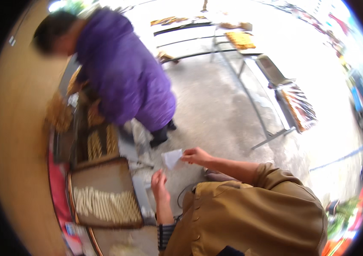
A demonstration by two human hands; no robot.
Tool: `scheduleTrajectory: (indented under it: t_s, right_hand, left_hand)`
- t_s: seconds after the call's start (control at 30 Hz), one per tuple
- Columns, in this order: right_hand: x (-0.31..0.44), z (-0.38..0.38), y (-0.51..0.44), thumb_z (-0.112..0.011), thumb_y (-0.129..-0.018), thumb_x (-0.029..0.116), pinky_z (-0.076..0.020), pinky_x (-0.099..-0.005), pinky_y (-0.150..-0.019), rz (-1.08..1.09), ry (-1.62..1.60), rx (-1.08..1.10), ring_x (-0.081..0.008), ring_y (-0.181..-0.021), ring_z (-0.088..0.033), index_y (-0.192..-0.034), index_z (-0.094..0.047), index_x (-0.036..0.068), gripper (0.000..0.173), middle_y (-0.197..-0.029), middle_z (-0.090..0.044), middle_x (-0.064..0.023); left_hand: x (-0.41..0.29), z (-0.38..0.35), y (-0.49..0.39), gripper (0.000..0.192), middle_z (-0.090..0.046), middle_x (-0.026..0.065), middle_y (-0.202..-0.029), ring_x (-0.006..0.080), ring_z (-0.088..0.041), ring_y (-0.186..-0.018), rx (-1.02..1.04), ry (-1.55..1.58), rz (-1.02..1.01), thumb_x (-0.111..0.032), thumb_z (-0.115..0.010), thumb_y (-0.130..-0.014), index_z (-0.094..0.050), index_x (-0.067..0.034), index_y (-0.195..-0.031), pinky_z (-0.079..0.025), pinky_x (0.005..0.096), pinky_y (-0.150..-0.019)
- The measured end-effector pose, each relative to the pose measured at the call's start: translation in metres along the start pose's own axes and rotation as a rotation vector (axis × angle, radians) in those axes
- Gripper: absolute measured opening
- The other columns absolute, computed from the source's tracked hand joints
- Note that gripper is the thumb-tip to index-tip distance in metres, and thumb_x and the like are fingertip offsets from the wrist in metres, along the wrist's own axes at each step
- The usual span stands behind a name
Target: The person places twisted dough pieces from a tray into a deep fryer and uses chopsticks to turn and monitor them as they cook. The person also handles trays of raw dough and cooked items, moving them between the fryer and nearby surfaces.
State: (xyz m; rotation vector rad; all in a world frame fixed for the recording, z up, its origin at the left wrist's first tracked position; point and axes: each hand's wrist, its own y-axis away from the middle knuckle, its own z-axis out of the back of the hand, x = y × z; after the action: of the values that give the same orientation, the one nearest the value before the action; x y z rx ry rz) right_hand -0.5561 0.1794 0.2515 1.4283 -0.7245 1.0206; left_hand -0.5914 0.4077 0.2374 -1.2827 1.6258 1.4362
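Observation:
My right hand (pixel 197 156) pinches the edge of a small white sheet or bag (pixel 172 158), either paper or thin plastic. Below and left of the sheet is my left hand (pixel 159 180), its fingers curled together; whether anything thin is between them is unclear. Left of my left hand lies a metal baking tray (pixel 99 177) with rows of pale raw dough twists (pixel 104 204). Beyond it, a second tray holds more twists (pixel 95 145). Another tray (pixel 120 238) lies partly in view at the bottom, with a blurred pale heap.
A person in a purple coat (pixel 127 67) bends over the worktop, near browned fried pieces (pixel 59 113). Across the concrete floor (pixel 207 102) stand metal-framed tables, a chair (pixel 269 68), a yellow-brown food slab (pixel 240 40) and a plastic-covered tray (pixel 298 105).

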Motion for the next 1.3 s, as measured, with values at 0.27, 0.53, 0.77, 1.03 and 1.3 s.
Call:
scheduleTrajectory:
  t_s: [0.27, 0.53, 0.77, 1.03, 1.3]
  right_hand:
    - [-0.054, 0.125, -0.019, -0.066, -0.083, 0.030, -0.0454, -0.0271, -0.060, -0.147, -0.023, -0.210, -0.0099, -0.065, -0.053, -0.087, -0.067, 0.004, 0.026, -0.071, -0.058, -0.0008]
    - [-0.062, 0.219, -0.065, -0.064, -0.088, 0.021, -0.0423, -0.0224, -0.052, -0.156, -0.155, -0.156, -0.0090, -0.056, -0.052, -0.077, -0.061, 0.006, 0.018, -0.065, -0.055, 0.0006]
    - [-0.034, 0.216, -0.121, -0.064, -0.088, 0.019, -0.0428, -0.0226, -0.054, -0.197, -0.023, 0.029, -0.0087, -0.057, -0.053, -0.080, -0.061, 0.007, 0.014, -0.066, -0.055, 0.0014]
    - [0.017, 0.092, -0.141, -0.063, -0.087, 0.023, -0.0438, -0.0253, -0.061, -0.095, 0.054, 0.303, -0.0109, -0.064, -0.054, -0.080, -0.062, 0.003, 0.021, -0.070, -0.056, -0.0014]
    - [0.037, -0.011, -0.137, -0.062, -0.088, 0.023, -0.0436, -0.0250, -0.061, -0.071, 0.119, 0.453, -0.0103, -0.065, -0.053, -0.082, -0.063, 0.003, 0.020, -0.071, -0.057, -0.0019]
  left_hand:
    - [0.029, -0.008, -0.023, 0.015, -0.057, 0.0001, -0.080, 0.0086, -0.052, -0.070, -0.119, 0.115, 0.150, -0.011, -0.062, -0.086, -0.061, -0.005, -0.100, -0.043, 0.0217, -0.064]
    - [0.046, -0.089, -0.049, 0.020, -0.058, 0.0017, -0.079, 0.0082, -0.051, -0.065, -0.295, 0.304, 0.113, -0.013, -0.062, -0.086, -0.058, 0.000, -0.101, -0.042, 0.0214, -0.060]
    - [0.065, -0.108, -0.044, 0.023, -0.058, 0.0027, -0.079, 0.0086, -0.051, -0.065, -0.467, 0.382, 0.068, -0.013, -0.060, -0.088, -0.055, 0.002, -0.104, -0.041, 0.0220, -0.059]
    - [0.069, -0.048, -0.024, 0.020, -0.053, 0.0027, -0.076, 0.0101, -0.047, -0.065, -0.479, 0.415, -0.014, -0.012, -0.055, -0.092, -0.052, 0.002, -0.105, -0.038, 0.0246, -0.059]
    - [0.040, 0.024, -0.013, 0.024, -0.056, 0.0035, -0.083, 0.0106, -0.050, -0.074, -0.544, 0.406, -0.142, -0.014, -0.057, -0.091, -0.052, 0.002, -0.108, -0.041, 0.0256, -0.068]
